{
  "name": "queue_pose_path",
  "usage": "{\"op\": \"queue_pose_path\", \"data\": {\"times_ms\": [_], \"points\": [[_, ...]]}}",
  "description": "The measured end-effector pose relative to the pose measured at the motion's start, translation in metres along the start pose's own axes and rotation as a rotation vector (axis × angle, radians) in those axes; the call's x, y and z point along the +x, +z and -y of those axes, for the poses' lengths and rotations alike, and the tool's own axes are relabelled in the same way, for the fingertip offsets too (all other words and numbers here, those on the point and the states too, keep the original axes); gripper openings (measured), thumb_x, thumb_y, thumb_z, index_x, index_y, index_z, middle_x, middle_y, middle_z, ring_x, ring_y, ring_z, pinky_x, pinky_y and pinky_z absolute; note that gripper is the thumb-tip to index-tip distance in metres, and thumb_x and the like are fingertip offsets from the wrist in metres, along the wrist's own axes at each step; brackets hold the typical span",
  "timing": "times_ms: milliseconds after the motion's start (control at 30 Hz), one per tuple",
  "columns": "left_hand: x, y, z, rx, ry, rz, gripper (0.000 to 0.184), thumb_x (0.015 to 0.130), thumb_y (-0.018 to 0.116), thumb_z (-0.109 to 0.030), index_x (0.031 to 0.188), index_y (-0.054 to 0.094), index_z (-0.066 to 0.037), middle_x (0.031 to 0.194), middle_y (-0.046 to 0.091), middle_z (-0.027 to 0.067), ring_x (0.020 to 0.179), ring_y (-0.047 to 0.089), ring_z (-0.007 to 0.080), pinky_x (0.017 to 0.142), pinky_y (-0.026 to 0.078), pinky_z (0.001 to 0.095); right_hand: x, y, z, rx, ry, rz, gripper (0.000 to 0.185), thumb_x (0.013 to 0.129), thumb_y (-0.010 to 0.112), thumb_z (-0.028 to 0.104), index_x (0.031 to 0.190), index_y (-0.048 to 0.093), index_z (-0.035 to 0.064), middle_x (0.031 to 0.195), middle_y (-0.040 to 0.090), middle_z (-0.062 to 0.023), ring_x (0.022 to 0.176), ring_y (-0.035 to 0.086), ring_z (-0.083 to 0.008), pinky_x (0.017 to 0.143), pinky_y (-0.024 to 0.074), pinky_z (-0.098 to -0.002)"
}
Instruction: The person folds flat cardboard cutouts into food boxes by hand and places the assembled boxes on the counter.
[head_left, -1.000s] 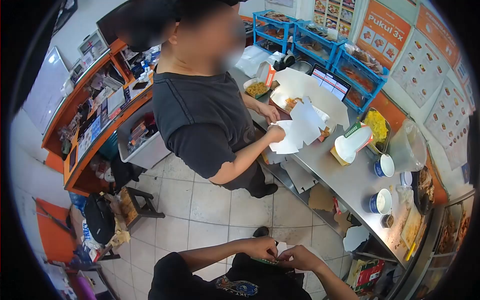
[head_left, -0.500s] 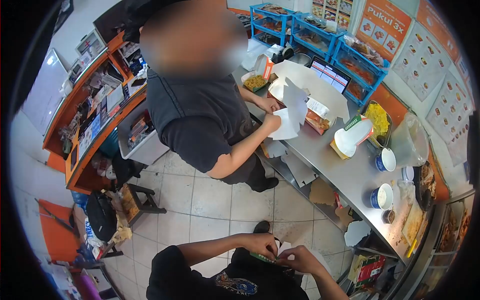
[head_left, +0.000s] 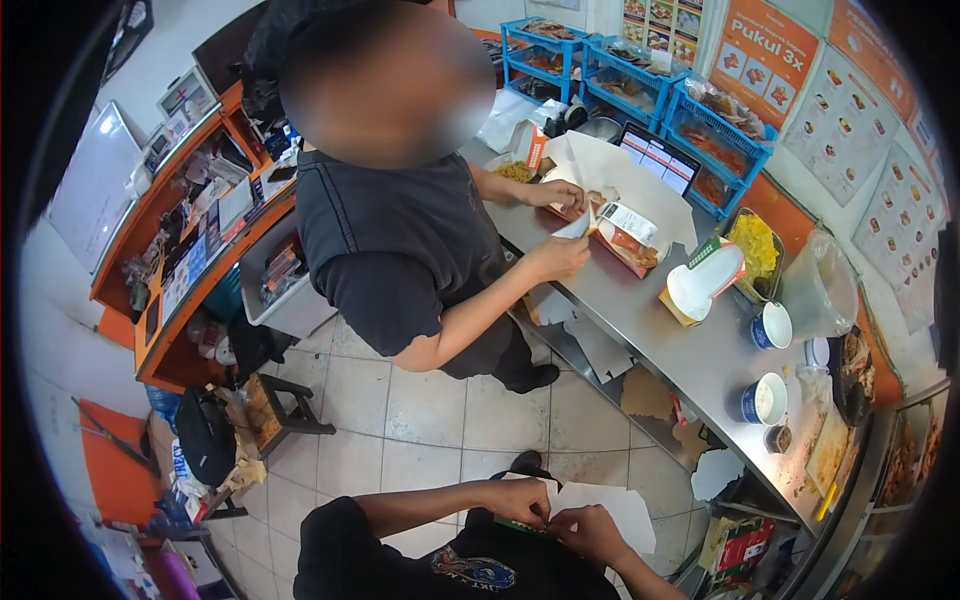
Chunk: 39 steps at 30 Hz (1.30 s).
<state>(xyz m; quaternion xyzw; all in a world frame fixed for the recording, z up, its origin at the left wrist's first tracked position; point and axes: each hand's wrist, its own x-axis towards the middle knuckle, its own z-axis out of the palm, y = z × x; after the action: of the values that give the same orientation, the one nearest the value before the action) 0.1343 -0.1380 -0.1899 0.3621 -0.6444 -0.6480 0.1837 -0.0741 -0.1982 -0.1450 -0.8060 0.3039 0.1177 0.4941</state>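
At the bottom of the view, close to my black shirt, both my hands grip one takeaway carton point(head_left: 622, 512), white inside with a green printed edge. My left hand point(head_left: 518, 502) pinches its near green edge. My right hand point(head_left: 592, 532) has its fingers closed on the same edge, just to the right. White flaps spread out behind and beside my hands. Part of the carton is hidden by my fingers.
A co-worker point(head_left: 400, 250) stands ahead, hands at a food-filled box point(head_left: 630, 245) on the steel counter point(head_left: 640, 325). An upright carton point(head_left: 688, 295), paper cups point(head_left: 765, 398), a yellow food tray point(head_left: 755, 245) and a tablet point(head_left: 655, 160) are there. A stool point(head_left: 270, 405) stands left.
The white flaps of my carton now spread wider to the right, and my hands have drawn slightly closer together. The co-worker's white carton piece has moved or folded; both hands are now over the food box.
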Motion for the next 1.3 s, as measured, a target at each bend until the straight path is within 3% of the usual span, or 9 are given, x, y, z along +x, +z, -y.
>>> {"op": "queue_pose_path", "data": {"times_ms": [167, 400, 500, 633, 733, 933, 1033, 1133, 1300], "points": [[-0.004, -0.009, -0.012, -0.082, -0.049, -0.023, 0.017, 0.075, 0.068, -0.013, 0.085, 0.070, 0.001, 0.065, 0.066, 0.0089, 0.060, 0.060, 0.0137, 0.057, 0.044, 0.0308, 0.000, -0.002, 0.001, -0.043, -0.192, -0.106, 0.013, 0.079, 0.071, 0.020, 0.085, 0.073, 0.0086, 0.069, 0.068, -0.0086, 0.059, 0.065, -0.0248, 0.063, 0.0518, -0.0319], [0.002, -0.021, -0.026, -0.080, -0.090, 0.082, 0.014, 0.076, 0.067, -0.010, 0.085, 0.070, 0.001, 0.065, 0.066, 0.0082, 0.059, 0.058, 0.0124, 0.055, 0.042, 0.0304, 0.008, -0.013, -0.012, 0.259, -0.190, 0.133, 0.014, 0.083, 0.068, 0.017, 0.091, 0.072, 0.0059, 0.077, 0.069, -0.0108, 0.068, 0.065, -0.0195, 0.069, 0.0493, -0.0297], [0.002, -0.020, -0.019, -0.112, -0.068, 0.079, 0.015, 0.077, 0.067, -0.011, 0.085, 0.070, 0.001, 0.066, 0.066, 0.0080, 0.059, 0.059, 0.0126, 0.055, 0.043, 0.0304, 0.007, -0.014, -0.009, 0.296, -0.138, 0.167, 0.015, 0.084, 0.069, 0.018, 0.091, 0.072, 0.0057, 0.077, 0.069, -0.0101, 0.066, 0.063, -0.0180, 0.069, 0.0491, -0.0296], [-0.002, -0.020, -0.024, -0.145, -0.207, 0.046, 0.018, 0.077, 0.069, -0.015, 0.085, 0.070, 0.001, 0.067, 0.066, 0.0080, 0.060, 0.059, 0.0127, 0.056, 0.043, 0.0305, 0.001, -0.007, -0.006, 0.466, 0.075, 0.083, 0.018, 0.084, 0.070, 0.022, 0.088, 0.070, 0.0044, 0.067, 0.065, -0.0055, 0.056, 0.057, -0.0104, 0.053, 0.0468, -0.0277], [-0.006, -0.010, -0.032, -0.112, -0.155, 0.007, 0.020, 0.076, 0.070, -0.018, 0.083, 0.070, 0.000, 0.066, 0.065, 0.0098, 0.061, 0.060, 0.0153, 0.057, 0.044, 0.0325, -0.005, 0.000, -0.008, 0.503, 0.097, 0.117, 0.018, 0.084, 0.070, 0.023, 0.088, 0.070, 0.0048, 0.065, 0.063, -0.0028, 0.053, 0.055, -0.0081, 0.047, 0.0439, -0.0263], [-0.006, 0.003, -0.034, 0.074, -0.194, -0.020, 0.023, 0.074, 0.072, -0.024, 0.080, 0.071, -0.002, 0.064, 0.061, 0.0156, 0.064, 0.062, 0.0260, 0.061, 0.045, 0.0377, -0.008, 0.003, -0.006, 0.480, 0.121, 0.137, 0.018, 0.085, 0.070, 0.023, 0.090, 0.070, 0.0054, 0.066, 0.063, -0.0024, 0.055, 0.053, -0.0071, 0.049, 0.0434, -0.0257], [-0.006, 0.005, -0.039, 0.128, -0.203, -0.007, 0.021, 0.074, 0.071, -0.023, 0.082, 0.071, -0.004, 0.068, 0.063, 0.0172, 0.068, 0.063, 0.0308, 0.062, 0.046, 0.0401, -0.011, -0.006, 0.004, 0.510, 0.186, 0.206, 0.019, 0.085, 0.069, 0.023, 0.092, 0.070, 0.0052, 0.068, 0.063, -0.0040, 0.060, 0.055, -0.0092, 0.056, 0.0460, -0.0274], [-0.007, 0.011, -0.037, 0.179, -0.205, -0.033, 0.019, 0.075, 0.070, -0.022, 0.083, 0.072, -0.005, 0.073, 0.065, 0.0173, 0.073, 0.064, 0.0338, 0.065, 0.048, 0.0423, -0.010, 0.003, -0.006, 0.498, 0.070, 0.185, 0.019, 0.085, 0.069, 0.022, 0.094, 0.070, 0.0045, 0.073, 0.066, -0.0057, 0.067, 0.058, -0.0117, 0.064, 0.0476, -0.0292], [-0.009, 0.012, -0.032, 0.197, -0.156, -0.052, 0.018, 0.076, 0.069, -0.022, 0.084, 0.071, -0.005, 0.072, 0.065, 0.0154, 0.072, 0.064, 0.0314, 0.064, 0.047, 0.0403, -0.008, -0.002, -0.003, 0.456, 0.032, 0.208, 0.020, 0.085, 0.069, 0.020, 0.096, 0.069, 0.0036, 0.079, 0.068, -0.0073, 0.072, 0.059, -0.0133, 0.069, 0.0475, -0.0293]]}}
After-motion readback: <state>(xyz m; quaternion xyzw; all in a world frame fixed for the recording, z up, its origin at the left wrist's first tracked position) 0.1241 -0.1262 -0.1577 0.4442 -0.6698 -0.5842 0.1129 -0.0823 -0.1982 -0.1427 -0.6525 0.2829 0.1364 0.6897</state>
